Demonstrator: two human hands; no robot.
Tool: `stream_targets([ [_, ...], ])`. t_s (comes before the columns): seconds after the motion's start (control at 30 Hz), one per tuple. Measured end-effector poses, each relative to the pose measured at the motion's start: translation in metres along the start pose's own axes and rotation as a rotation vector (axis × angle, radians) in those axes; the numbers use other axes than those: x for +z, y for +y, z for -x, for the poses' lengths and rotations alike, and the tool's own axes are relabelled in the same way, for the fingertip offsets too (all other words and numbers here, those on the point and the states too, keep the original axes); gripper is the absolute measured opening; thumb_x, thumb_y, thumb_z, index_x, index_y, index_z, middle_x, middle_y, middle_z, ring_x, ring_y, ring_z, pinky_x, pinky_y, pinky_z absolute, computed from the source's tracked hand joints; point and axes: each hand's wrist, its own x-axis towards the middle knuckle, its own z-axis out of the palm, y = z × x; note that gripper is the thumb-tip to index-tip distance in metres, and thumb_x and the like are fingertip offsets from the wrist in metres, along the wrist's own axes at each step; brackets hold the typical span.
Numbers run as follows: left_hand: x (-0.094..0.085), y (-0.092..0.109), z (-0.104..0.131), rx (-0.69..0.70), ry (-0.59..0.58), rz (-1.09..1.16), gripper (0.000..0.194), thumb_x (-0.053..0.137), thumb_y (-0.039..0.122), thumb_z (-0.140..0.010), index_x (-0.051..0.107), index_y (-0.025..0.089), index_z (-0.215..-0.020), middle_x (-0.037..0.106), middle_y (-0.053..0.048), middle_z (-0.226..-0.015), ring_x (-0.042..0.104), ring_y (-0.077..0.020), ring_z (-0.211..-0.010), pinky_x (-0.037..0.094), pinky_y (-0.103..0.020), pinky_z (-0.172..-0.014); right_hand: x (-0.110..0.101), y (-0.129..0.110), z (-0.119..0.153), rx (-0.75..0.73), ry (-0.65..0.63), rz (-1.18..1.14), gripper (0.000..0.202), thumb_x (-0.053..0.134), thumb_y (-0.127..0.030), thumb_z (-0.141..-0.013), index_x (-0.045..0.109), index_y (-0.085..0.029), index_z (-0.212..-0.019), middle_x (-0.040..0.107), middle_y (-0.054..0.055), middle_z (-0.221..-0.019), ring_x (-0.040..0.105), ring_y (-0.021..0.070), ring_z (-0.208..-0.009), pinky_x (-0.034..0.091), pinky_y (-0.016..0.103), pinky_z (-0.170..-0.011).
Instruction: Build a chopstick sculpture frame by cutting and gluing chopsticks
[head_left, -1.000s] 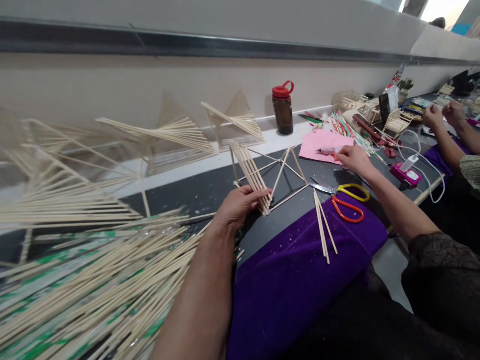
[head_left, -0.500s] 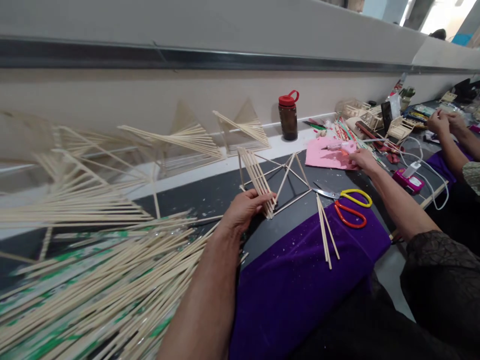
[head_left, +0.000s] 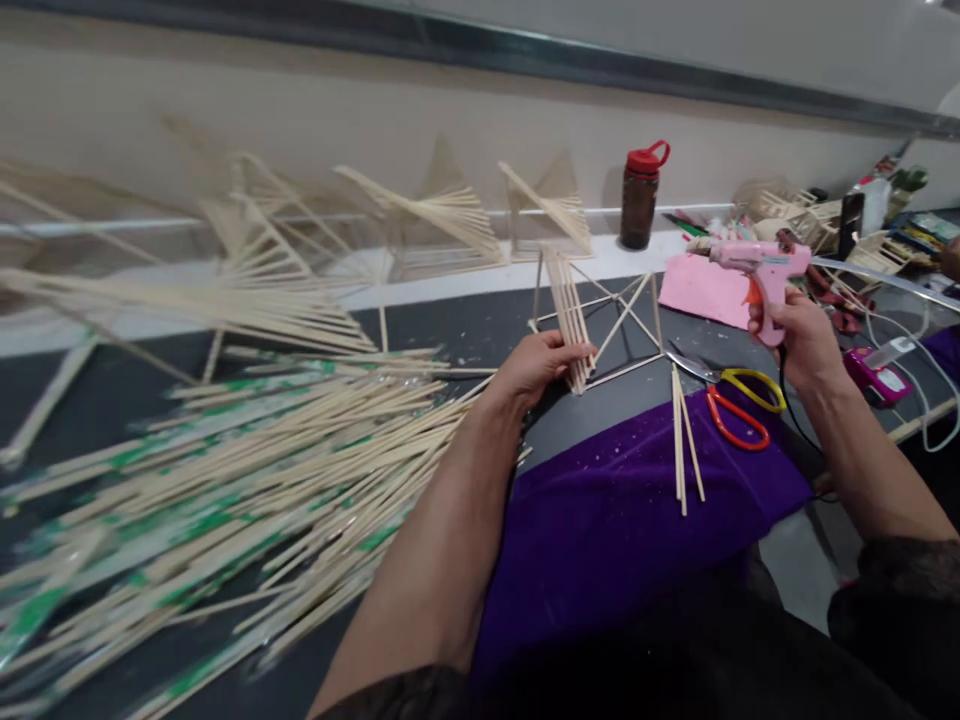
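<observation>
My left hand [head_left: 546, 362] pinches the near end of a small frame of thin wooden sticks [head_left: 624, 325], where a row of slanting sticks stands. In my right hand [head_left: 801, 335] is a pink glue gun [head_left: 761, 262], held up above a pink sheet [head_left: 701, 290] with its nozzle pointing left. Scissors [head_left: 735, 420] with one yellow and one red handle lie right of the frame, partly on a purple cloth [head_left: 600, 530]. A few loose sticks [head_left: 681, 440] rest on the cloth beside them.
Many sticks and green-marked wrappers [head_left: 262, 480] cover the left side. Finished stick models [head_left: 442, 215] stand along the wall, near a brown bottle with a red lid [head_left: 640, 200]. A magenta box [head_left: 877, 378] with white cables lies at the right.
My right hand has lifted the glue gun off the pink sheet. The view has turned, so the bench items sit further right, and the other person's hands have left the view.
</observation>
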Motion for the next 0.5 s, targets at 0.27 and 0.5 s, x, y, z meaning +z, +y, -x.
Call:
stream_targets([
  [0.27,0.001,0.0,0.0,0.005,-0.029,0.043,0.013,0.076,0.019,-0.059,0.069,0.013,-0.068,0.067,-0.007,-0.066,0.059,-0.014,-0.059,0.045,-0.027,-0.058,0.038,-0.004,0.055,0.171,-0.316,-0.09,0.041,0.068,-0.034,-0.06,0.045,-0.024,-0.092,0.069,0.004,-0.086,0.059,0.0153,-0.058,0.046,0.03,-0.058],
  [0.5,0.002,0.004,0.001,0.011,-0.041,0.039,0.005,0.071,0.016,-0.061,0.07,0.014,-0.066,0.067,-0.005,-0.066,0.057,-0.0116,-0.058,0.042,-0.026,-0.06,0.058,0.013,0.061,0.192,-0.399,-0.066,0.041,0.066,-0.025,-0.066,0.039,-0.025,-0.097,0.068,0.0,-0.084,0.058,0.0126,-0.058,0.043,0.026,-0.057],
])
